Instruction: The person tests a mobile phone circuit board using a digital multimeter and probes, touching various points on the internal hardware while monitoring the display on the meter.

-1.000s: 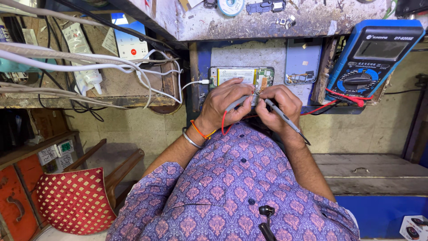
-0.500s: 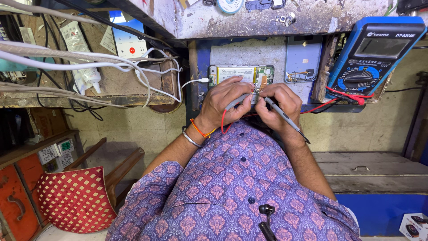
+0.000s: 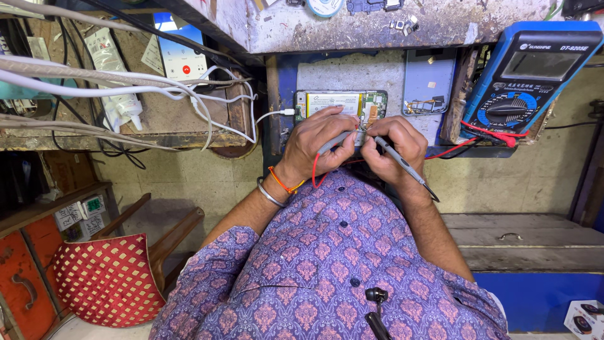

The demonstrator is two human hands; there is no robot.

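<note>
An opened phone (image 3: 332,102) with its battery and circuit board bare lies on the blue work mat (image 3: 284,79). My left hand (image 3: 313,140) pinches a grey test probe with a red lead. My right hand (image 3: 394,145) grips a second grey probe (image 3: 402,165) with a black lead. Both probe tips meet at the board near the phone's right end. The leads run to a blue multimeter (image 3: 527,75) propped at the right. A white cable (image 3: 264,116) is plugged into the phone's left end.
The phone's back cover (image 3: 428,88) lies right of the phone. A second phone with a lit screen (image 3: 179,55) and a bundle of white cables (image 3: 113,82) sit on the left shelf. A chair with a red patterned cushion (image 3: 104,277) stands lower left; a wooden drawer (image 3: 513,238) is lower right.
</note>
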